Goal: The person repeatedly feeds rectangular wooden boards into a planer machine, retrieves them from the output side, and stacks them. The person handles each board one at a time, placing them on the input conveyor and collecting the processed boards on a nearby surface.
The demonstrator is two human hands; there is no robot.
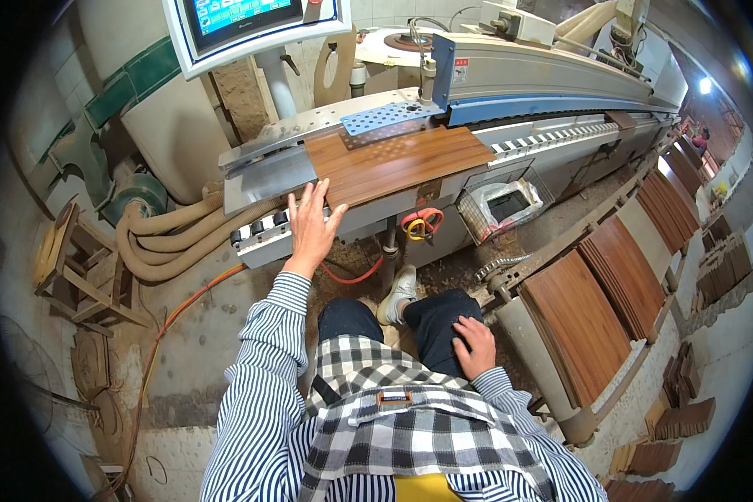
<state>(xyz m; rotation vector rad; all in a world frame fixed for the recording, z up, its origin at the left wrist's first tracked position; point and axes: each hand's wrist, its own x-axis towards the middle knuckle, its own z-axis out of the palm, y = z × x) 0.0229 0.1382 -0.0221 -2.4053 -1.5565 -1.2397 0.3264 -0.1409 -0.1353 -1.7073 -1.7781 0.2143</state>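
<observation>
A brown wood-grain board (402, 164) lies flat on the infeed table of a long woodworking machine (263, 180). Its far part runs beneath a blue perforated plate (389, 117). My left hand (312, 227) is open, fingers spread, with the fingertips at the board's near left corner. Down on my right thigh rests my right hand (474, 344), empty, its fingers loosely extended.
Scissors (422, 223) with red and yellow handles hang on the machine's front, beside a wire basket (502, 207) with a white liner. Stacks of boards (577, 322) lie on a roller conveyor to the right. Thick hoses (176, 243), a wooden stool (88, 268) and an orange hose (184, 305) are left.
</observation>
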